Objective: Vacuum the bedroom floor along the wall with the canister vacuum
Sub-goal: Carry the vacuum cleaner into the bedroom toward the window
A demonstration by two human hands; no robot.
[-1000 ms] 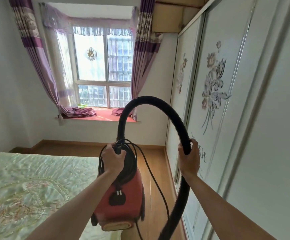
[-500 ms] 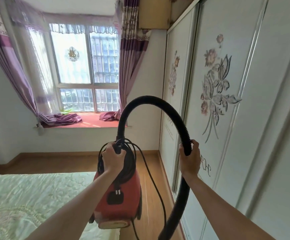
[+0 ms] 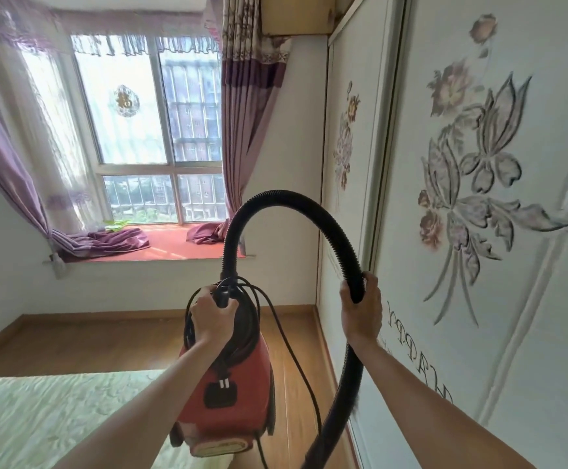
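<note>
Canister vacuum [image 3: 228, 397] is held above the floor [image 3: 113, 343] by the left hand [image 3: 213, 316] gripping its top, while the black hose [image 3: 313, 211] is clasped by the right hand [image 3: 362, 311].

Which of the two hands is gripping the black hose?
The right hand, beside the wardrobe door, grips the hose; the left hand holds the red canister by its top handle.
</note>
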